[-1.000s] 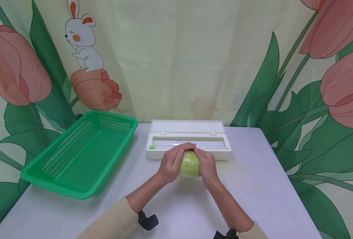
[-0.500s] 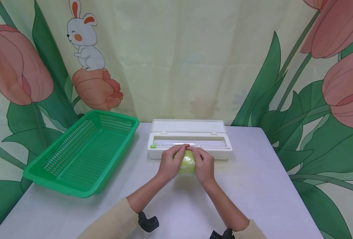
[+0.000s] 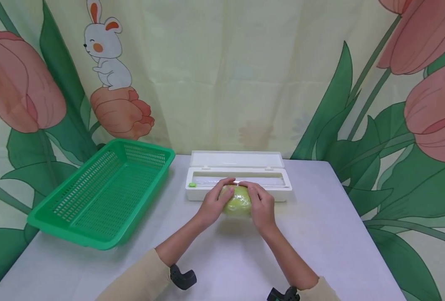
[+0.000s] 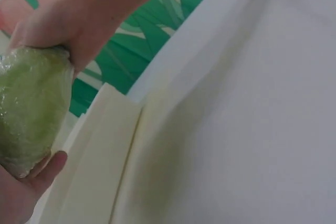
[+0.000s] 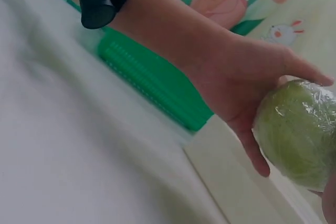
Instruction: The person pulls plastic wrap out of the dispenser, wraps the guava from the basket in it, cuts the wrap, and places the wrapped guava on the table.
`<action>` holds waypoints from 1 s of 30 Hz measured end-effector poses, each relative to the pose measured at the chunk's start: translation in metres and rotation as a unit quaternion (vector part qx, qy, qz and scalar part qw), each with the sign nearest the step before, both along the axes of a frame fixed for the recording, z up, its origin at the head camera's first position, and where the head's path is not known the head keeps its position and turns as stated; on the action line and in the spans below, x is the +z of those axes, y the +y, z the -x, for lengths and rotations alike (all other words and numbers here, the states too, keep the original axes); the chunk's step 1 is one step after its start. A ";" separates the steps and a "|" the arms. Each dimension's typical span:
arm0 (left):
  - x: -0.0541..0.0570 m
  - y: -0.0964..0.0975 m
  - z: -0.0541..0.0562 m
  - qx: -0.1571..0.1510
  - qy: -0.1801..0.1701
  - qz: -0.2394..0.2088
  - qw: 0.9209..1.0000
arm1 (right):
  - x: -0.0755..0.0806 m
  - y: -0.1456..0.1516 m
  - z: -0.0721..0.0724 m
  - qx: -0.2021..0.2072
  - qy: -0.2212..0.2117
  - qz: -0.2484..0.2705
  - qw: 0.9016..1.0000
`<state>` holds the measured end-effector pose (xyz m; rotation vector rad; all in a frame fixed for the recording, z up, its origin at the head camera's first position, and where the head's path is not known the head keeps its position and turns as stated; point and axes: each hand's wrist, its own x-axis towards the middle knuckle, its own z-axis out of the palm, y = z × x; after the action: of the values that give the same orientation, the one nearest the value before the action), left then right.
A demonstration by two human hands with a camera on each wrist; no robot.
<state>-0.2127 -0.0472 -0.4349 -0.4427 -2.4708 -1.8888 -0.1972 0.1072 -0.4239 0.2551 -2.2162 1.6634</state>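
Note:
A round, pale green fruit or vegetable (image 3: 238, 201), its exact kind unclear, is tightly wrapped in shiny cling film. Both hands hold it above the table, in front of the white box. My left hand (image 3: 214, 203) cups its left side, with the thumb on the near face and the fingers over the far top. On the opposite side, my right hand (image 3: 261, 206) grips it the same way. The right wrist view shows the left palm against the film-covered green ball (image 5: 295, 129), fingers spread around it. In the left wrist view its underside (image 4: 31, 103) is off the table.
Behind the hands stands a white cling film dispenser (image 3: 239, 194), lid (image 3: 240, 159) raised, with a film roll (image 3: 222, 180) inside and a green slider (image 3: 192, 184) at its left. A green plastic basket (image 3: 102, 196) stands at the left on the white-covered table (image 3: 320, 234).
The hands first draw closer over the top of the wrapped ball, then move slightly apart, so more of it shows between them. The dispenser and basket stay put.

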 end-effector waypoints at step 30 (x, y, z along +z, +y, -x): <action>0.004 -0.032 -0.008 -0.118 -0.069 -0.036 0.990 | -0.004 0.037 -0.003 0.096 -0.087 0.019 0.991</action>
<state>-0.2044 -0.0789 -0.4306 -0.6505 -2.5227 -2.1557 -0.1946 0.1445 -0.4278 0.3343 -2.3473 1.8919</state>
